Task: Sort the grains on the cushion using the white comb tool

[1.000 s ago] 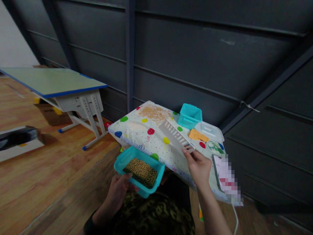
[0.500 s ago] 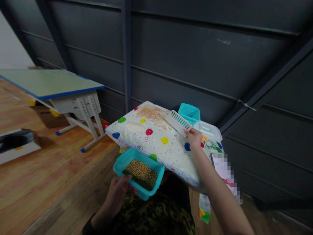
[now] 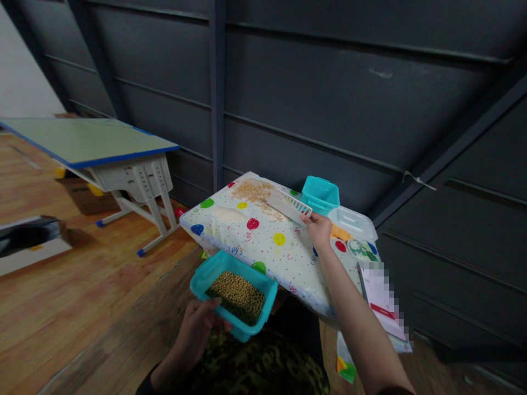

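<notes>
My left hand grips the near left side of a turquoise plastic tub, thumb over its rim. Round tan beans, which look like soybeans, and darker green grains lie inside it, below the table's front edge. Over the table, my right hand is closed on the near end of a white slotted plastic tray. That tray is tilted, its far end beside a scattered patch of tan grains. A mound of fine pale grain lies nearer the left edge.
A balloon-patterned cloth covers the table. At its back right stand another turquoise tub and a clear lid. A flat, partly pixelated phone-like object lies at the right edge. A dark panelled wall rises behind; a green-topped desk stands left.
My right hand has moved left with the white slotted tray, bringing it closer to the scattered grains and changing its tilt. The left hand holds the tub in nearly the same place.
</notes>
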Demonstrator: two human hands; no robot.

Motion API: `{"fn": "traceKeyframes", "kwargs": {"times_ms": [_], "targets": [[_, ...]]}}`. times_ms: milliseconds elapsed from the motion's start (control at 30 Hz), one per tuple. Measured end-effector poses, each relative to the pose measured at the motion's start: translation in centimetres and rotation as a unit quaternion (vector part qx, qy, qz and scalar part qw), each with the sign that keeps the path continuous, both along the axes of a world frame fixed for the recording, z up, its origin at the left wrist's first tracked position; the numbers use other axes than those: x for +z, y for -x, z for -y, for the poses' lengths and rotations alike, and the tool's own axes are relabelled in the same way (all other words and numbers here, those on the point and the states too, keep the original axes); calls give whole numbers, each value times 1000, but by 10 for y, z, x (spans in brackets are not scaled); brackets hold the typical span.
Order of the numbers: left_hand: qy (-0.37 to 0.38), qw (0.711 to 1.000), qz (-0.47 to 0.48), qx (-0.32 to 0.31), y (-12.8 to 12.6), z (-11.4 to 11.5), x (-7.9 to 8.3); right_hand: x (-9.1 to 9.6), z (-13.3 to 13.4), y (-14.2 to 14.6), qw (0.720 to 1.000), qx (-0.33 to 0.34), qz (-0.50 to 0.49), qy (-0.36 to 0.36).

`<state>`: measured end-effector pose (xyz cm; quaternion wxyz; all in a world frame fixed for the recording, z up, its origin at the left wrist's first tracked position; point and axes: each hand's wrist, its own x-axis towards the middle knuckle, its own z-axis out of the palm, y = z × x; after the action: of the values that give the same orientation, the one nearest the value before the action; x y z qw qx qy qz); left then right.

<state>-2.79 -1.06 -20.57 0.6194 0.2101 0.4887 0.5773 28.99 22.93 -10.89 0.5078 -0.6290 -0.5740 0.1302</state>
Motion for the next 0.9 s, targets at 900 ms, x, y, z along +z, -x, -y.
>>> {"fn": "traceKeyframes", "kwargs": {"times_ms": [900], "targets": [[1,999,-13,-31,4,-1,-11,14,-24,37,994,108,-13,17]]}}
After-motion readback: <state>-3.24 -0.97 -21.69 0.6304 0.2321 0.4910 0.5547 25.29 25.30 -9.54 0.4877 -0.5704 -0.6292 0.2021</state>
